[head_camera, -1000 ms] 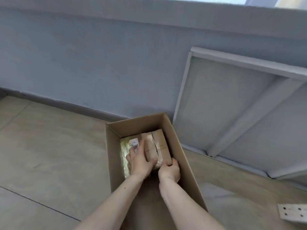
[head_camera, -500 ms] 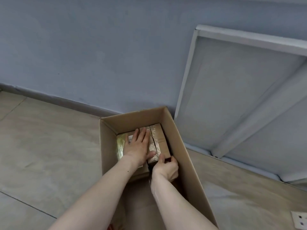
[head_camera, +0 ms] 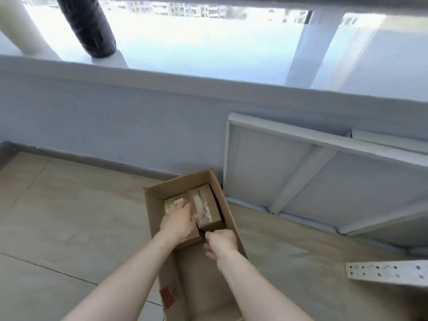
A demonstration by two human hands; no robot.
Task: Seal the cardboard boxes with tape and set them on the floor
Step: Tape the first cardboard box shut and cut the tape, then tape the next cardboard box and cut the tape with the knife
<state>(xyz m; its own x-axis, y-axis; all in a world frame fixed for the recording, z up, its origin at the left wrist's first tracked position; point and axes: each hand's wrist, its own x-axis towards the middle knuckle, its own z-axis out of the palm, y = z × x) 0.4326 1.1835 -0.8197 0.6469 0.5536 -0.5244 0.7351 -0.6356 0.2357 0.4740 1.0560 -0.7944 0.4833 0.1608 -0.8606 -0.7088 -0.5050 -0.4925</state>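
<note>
A large open cardboard carton [head_camera: 228,205] stands on the tiled floor [head_camera: 69,216]; its near end runs out of the bottom of the picture, so its full length cannot be seen. Inside, against the carton's far wall, sit two small boxes side by side. The taped box [head_camera: 207,206] lies by the carton's right wall, its top crossed with shiny tape. The left box [head_camera: 172,203] is mostly hidden under the left hand [head_camera: 179,221], which rests flat on it with fingers spread. The right hand [head_camera: 221,239] sits just behind the taped box, fingers curled; whether it holds anything cannot be told. Past the carton's right wall, a white panel [head_camera: 301,181] leans on the wall [head_camera: 115,126].
</note>
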